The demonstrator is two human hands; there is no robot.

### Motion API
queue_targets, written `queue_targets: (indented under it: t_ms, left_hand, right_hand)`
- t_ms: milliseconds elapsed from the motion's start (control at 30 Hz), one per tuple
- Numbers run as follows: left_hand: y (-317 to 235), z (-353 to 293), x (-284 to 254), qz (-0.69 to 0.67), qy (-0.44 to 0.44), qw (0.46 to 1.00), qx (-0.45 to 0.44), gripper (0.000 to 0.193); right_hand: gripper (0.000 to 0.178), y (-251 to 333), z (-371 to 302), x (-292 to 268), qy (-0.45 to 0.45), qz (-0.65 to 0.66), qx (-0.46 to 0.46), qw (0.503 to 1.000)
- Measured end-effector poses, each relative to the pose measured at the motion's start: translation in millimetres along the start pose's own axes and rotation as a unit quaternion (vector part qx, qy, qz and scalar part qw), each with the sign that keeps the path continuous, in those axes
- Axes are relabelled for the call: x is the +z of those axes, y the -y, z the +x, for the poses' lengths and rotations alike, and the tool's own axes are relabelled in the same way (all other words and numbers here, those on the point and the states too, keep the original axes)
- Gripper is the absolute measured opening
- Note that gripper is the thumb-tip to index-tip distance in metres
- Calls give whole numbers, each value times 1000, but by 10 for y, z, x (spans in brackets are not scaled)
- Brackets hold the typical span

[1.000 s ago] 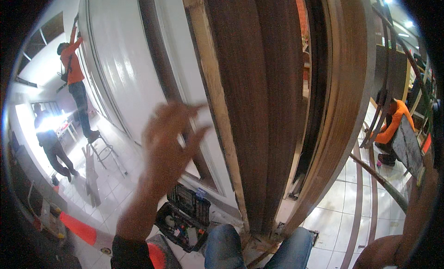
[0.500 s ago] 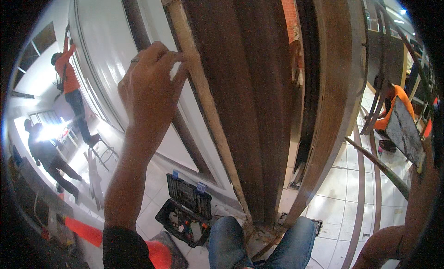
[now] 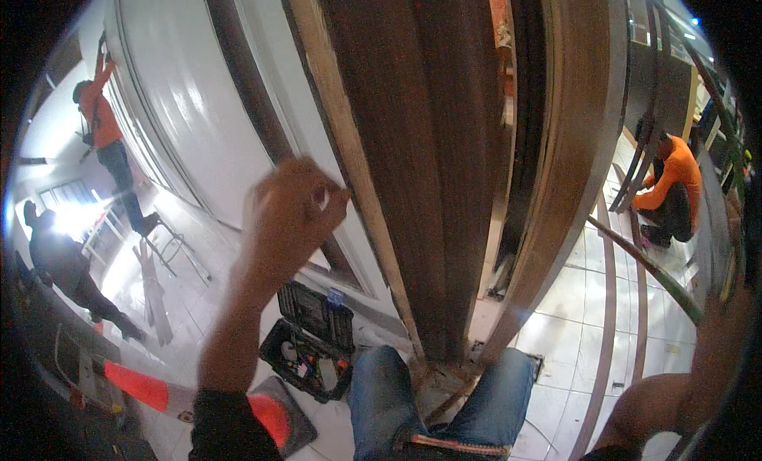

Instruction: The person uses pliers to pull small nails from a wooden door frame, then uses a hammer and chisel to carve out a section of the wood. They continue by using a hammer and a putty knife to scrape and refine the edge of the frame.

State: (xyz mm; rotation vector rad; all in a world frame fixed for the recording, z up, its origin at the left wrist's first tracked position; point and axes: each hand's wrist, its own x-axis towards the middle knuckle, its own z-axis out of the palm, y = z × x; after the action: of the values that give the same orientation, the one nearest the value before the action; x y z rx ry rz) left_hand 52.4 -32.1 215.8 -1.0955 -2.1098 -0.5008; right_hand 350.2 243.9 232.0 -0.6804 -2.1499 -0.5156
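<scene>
My left hand (image 3: 298, 211) is curled, with thumb and fingertips pinched together beside the pale raw-wood edge strip (image 3: 349, 147). Whatever lies in the pinch, if anything, is too small to make out. That strip borders a tall dark-brown grooved panel (image 3: 421, 167) standing before me, between my knees. At the far right my right hand (image 3: 726, 326) is raised, dim and partly lost at the picture's rim. Its fingers appear wrapped round a flat grey mottled plate-like tool (image 3: 718, 243), now seen nearly edge-on.
An open black toolbox (image 3: 309, 342) sits on the tiles at left, near an orange cone (image 3: 274, 417). Brown strips (image 3: 611, 326) run along the right-hand floor. One person in orange (image 3: 671, 187) crouches there; another (image 3: 103, 124) stands on a stool, left, beside a dark-clothed person (image 3: 67, 255).
My left hand has dropped down and right along the pale edge strip, fingers still pinched. The grey plate in my right hand has turned from broad face to nearly edge-on.
</scene>
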Motion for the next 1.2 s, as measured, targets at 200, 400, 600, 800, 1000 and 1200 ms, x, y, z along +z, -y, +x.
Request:
queue_targets:
  t_ms: [200, 400, 600, 800, 1000, 1200]
  left_hand:
    - [11, -1250, 902, -335, 38, 900, -275, 12]
    - [-588, -2477, 1510, -606, 270, 628, -406, 42]
    - [-1197, -2978, 1720, -646, 162, 526, -529, 35]
    - [-1104, -2978, 1795, -636, 37, 505, -583, 25]
    - [-744, -3285, 1878, -567, -94, 526, -628, 26]
    - [-578, -3558, 1922, -536, -153, 502, -662, 29]
  right_hand:
    - [41, 957, -427, 615, 276, 384, -138, 870]
    - [53, 1554, -1218, 1267, 458, 496, -45, 736]
    - [55, 1931, -2149, 1837, 400, 584, -55, 704]
    - [53, 2153, -2286, 1902, 389, 653, 29, 649]
    - [45, 1736, -2684, 2184, 472, 502, -132, 712]
    - [46, 1699, -3199, 2037, 663, 411, -290, 554]
